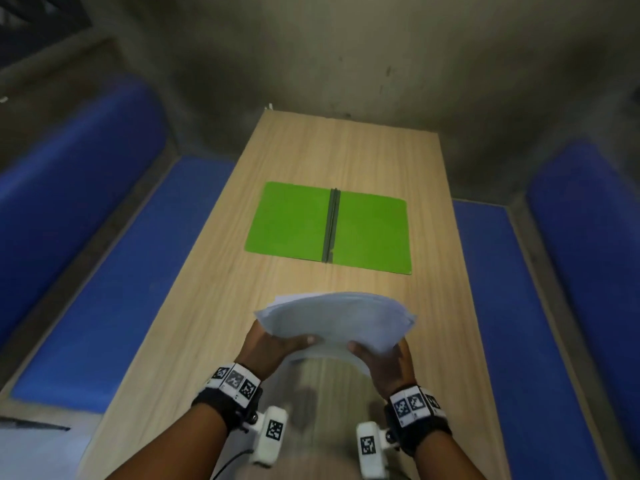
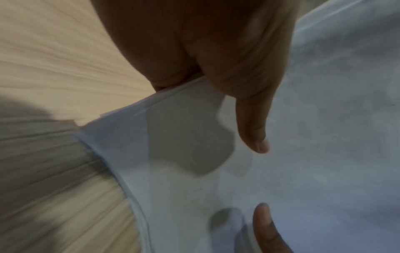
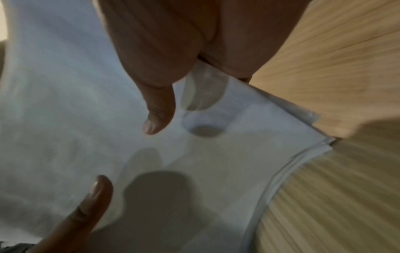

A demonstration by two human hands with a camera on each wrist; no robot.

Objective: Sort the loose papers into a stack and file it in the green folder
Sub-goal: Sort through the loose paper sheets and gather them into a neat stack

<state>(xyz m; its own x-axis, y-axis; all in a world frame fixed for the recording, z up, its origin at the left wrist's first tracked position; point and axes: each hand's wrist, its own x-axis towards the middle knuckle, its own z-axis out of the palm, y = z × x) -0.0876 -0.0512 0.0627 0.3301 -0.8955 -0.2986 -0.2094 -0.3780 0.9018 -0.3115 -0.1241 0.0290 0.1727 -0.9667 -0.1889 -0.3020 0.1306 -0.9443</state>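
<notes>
From the head view, a stack of white papers (image 1: 337,320) is seen held above the near half of the wooden desk (image 1: 381,161), gripped at its near corners by the left hand (image 1: 273,344) and the right hand (image 1: 388,365). Each thumb is laid on top of the sheets while the fingers are hidden beneath, so both hands are pinching the stack. The sheets are bowed upward in the middle, probably because the 2 hands are pressed slightly toward each other, and the far edges are fanned unevenly, so squaring is judged unfinished. The green folder (image 1: 329,226) is laid open flat farther along the desk, well apart from the stack, its dark spine running near to far, presumably ready to receive the sheets. Blue benches (image 1: 104,271) are seen on both sides.

In the left wrist view, the left thumb is seen pressed onto the top sheet beside the stack's corner, with several sheet edges visible; the view is blurred.

In the right wrist view, the right thumb is seen resting on top, with the offset layers showing at the corner against the desk.
</notes>
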